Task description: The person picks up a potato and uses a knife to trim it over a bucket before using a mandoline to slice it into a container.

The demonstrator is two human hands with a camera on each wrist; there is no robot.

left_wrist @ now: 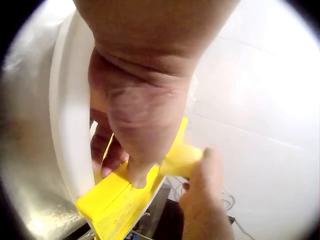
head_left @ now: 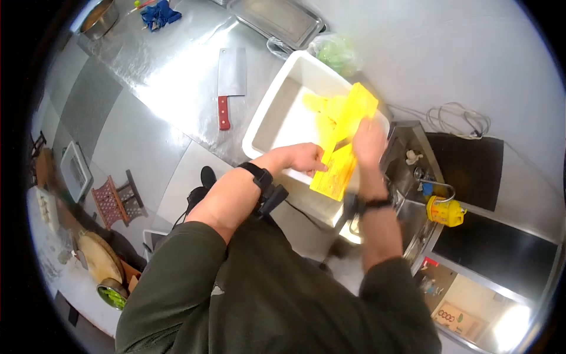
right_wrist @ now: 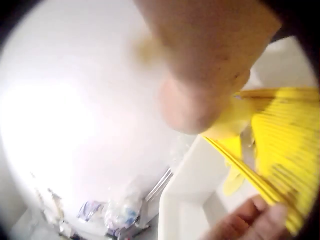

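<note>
A long yellow ridged board (head_left: 331,180) with a gap across it slants over a white tub (head_left: 259,121). My left hand (head_left: 303,158) grips its near part by the edge; the thumb lies on top in the left wrist view, and the fingertips (right_wrist: 272,220) pinch the rim in the right wrist view. My right hand (head_left: 369,141), blurred, is at the board's far part, holding a pale yellow piece (left_wrist: 182,160) against it. Thin yellow pieces (head_left: 318,105) lie in the tub below. The palm side of my right hand (right_wrist: 192,105) is hidden.
A cleaver (head_left: 232,76) with a red handle lies on the metal table left of the tub. Behind it are a metal tray (head_left: 277,20) and a plastic bag (head_left: 336,54). To the right stand a sink (head_left: 407,141) with a tap and a yellow container (head_left: 446,211).
</note>
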